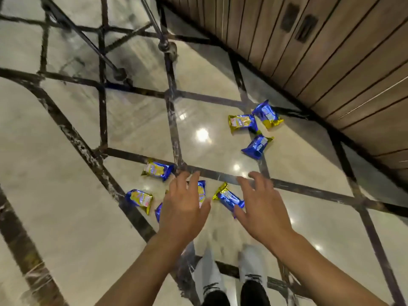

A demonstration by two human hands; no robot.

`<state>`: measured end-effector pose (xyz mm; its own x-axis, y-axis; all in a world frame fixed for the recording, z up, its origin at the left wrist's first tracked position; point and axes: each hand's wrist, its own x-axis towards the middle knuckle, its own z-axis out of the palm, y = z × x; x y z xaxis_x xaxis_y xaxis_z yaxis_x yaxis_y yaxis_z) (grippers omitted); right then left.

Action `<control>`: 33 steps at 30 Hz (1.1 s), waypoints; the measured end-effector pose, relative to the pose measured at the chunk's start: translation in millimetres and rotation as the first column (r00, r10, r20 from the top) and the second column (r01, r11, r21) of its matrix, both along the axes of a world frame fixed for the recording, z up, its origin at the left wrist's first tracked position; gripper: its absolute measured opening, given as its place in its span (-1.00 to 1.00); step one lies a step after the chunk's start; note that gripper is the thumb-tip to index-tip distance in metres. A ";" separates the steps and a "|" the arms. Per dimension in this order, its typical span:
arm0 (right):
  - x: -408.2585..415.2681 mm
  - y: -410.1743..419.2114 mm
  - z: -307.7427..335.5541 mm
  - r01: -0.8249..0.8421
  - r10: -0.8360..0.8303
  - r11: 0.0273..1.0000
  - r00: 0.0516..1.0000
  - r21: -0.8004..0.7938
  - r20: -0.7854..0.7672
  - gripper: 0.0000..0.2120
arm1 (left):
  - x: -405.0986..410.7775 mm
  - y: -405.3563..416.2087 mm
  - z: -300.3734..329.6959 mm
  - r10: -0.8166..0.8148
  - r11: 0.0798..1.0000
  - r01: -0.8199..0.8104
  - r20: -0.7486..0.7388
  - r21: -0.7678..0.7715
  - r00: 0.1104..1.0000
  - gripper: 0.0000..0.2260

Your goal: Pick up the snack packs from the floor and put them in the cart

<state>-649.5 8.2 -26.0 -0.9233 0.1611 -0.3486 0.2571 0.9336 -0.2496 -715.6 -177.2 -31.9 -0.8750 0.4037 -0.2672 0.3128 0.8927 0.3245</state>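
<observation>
- Snack packs, blue and gold, lie scattered on the marble floor (66, 173) in two loose groups: one by the wood-panelled wall (331, 62), one close under my hands. I'd judge they lie where they spilled.
- Cart (164, 46): only its dark frame and a wheel show at the top, well apart from the far group, so every pack needs carrying over.
- My left hand (184, 206) hovers, fingers spread and holding nothing, above a half-hidden pack (202, 191).
- My right hand (262, 204) reaches likewise, fingers splayed and slightly curled, just beside the nearest pack (229, 198).
- Both hands go for the near group first, I reckon, because it is closest.
</observation>
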 end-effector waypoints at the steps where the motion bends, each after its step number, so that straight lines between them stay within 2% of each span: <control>1: -0.6 3.0 -35.2 -0.024 0.024 1.000 1.000 0.010 0.007 -0.36 | -0.4 -0.7 -39.0 0.006 1.000 -0.005 0.005 -0.015 1.000 -0.40; 7: -9.0 6.2 -220.1 -0.137 0.134 0.990 0.988 0.037 0.077 -0.30 | -4.9 0.5 -235.4 0.013 0.995 -0.005 0.074 -0.099 0.997 -0.31; 12: -10.1 -10.8 -314.7 -0.207 0.204 0.978 0.973 0.022 0.106 -0.24 | 2.4 2.7 -322.8 0.012 0.984 0.001 0.070 -0.176 0.997 -0.24; 15: -5.6 -19.2 -345.3 -0.203 0.200 0.979 0.972 0.008 0.122 -0.22 | 0.3 3.1 -339.5 0.036 0.986 -0.032 0.023 -0.163 0.999 -0.22; 19: -5.0 -15.4 -362.8 -0.175 0.175 0.984 0.975 -0.012 0.133 -0.19 | -6.0 0.7 -347.2 0.106 0.990 -0.099 0.064 -0.099 0.992 -0.24; 22: -9.7 -17.2 -363.1 -0.173 0.175 0.985 0.978 -0.021 0.115 -0.26 | -8.7 1.5 -348.8 0.162 0.986 -0.158 0.105 -0.047 0.981 -0.31; 26: -13.3 -22.2 -367.1 -0.156 0.159 0.987 0.982 -0.038 0.105 -0.32 | -8.7 3.2 -347.3 0.180 0.982 -0.174 0.100 -0.065 0.979 -0.37; 29: -14.9 -17.1 -365.9 -0.168 0.174 0.984 0.980 -0.058 0.101 -0.31 | -10.0 -0.2 -344.2 0.170 0.985 -0.164 0.111 -0.062 0.979 -0.37; 33: -20.7 5.9 -334.3 -0.138 0.146 0.984 0.987 -0.115 0.063 -0.39 | -16.2 -1.7 -311.5 0.150 0.989 -0.148 0.131 -0.020 0.980 -0.35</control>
<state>-670.2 14.1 -360.3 -0.9065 -0.0131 -0.4220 0.1442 0.9298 -0.3386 -731.8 -178.8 -343.4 -0.8818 0.2681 -0.3879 0.1308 0.9295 0.3450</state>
